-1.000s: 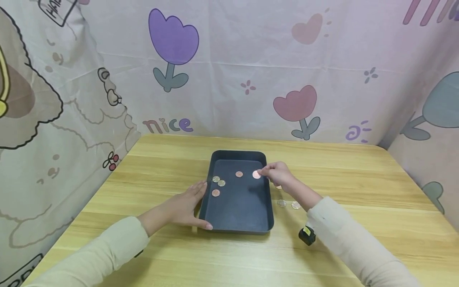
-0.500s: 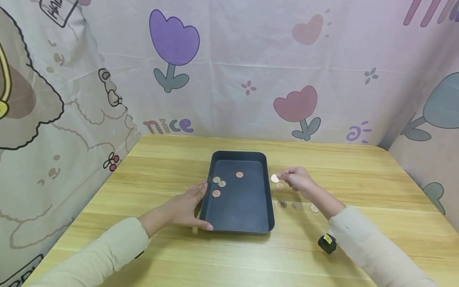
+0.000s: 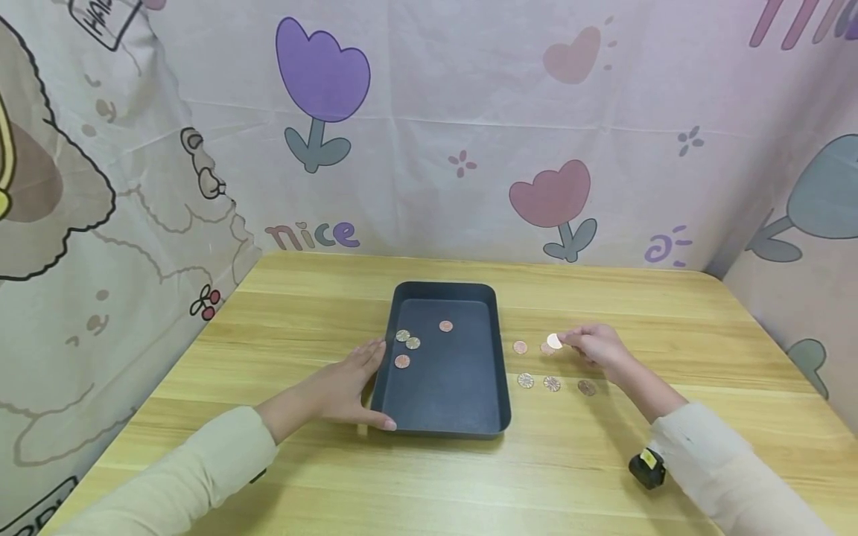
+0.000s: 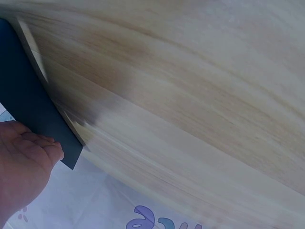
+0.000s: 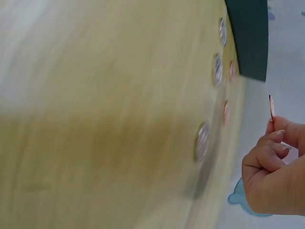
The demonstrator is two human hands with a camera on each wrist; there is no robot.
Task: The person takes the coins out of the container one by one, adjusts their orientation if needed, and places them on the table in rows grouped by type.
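My right hand [image 3: 598, 345] pinches a copper coin [image 3: 553, 341] between thumb and fingertip, raised above the table right of the tray. In the right wrist view the held coin [image 5: 271, 107] is seen edge-on. Below it, a copper coin on the table is partly covered, and another copper coin [image 3: 520, 348] lies nearer the tray. My left hand [image 3: 343, 385] rests against the left side of the dark baking tray [image 3: 442, 402], fingers extended along the wall and thumb at the near corner. Several coins, such as a copper one [image 3: 402, 362] and a brass-coloured one [image 3: 412, 343], lie flat inside.
A row of three coins, the middle one [image 3: 552, 384] silvery, lies on the wooden table [image 3: 322, 298] in front of the copper ones. A small black device [image 3: 647, 469] is under my right sleeve. Patterned cloth [image 3: 429, 149] hangs behind and at the sides.
My right hand has carried the coin from above the tray's right side out over its right wall and farther right above the table. The left hand and tray have stayed in place.
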